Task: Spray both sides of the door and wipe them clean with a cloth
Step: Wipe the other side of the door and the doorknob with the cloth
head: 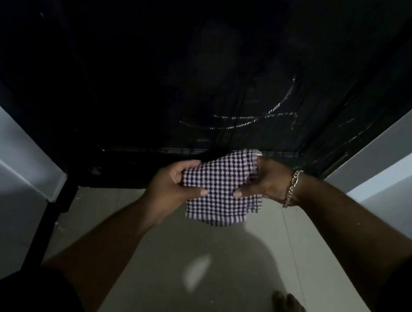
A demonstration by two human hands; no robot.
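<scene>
Left hand [170, 185], right hand [263, 181] both grasp checked cloth [218, 188]. Refold to clean face; wipe streaks on door [162, 53], far right.

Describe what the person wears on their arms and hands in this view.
Both forearms are bare. The right wrist carries a chunky silver chain bracelet, and a dark sleeve covers the right upper arm. A dark sleeve also shows at the left arm, low in the frame. No gloves or rings are visible on the left hand or the right hand.
</scene>
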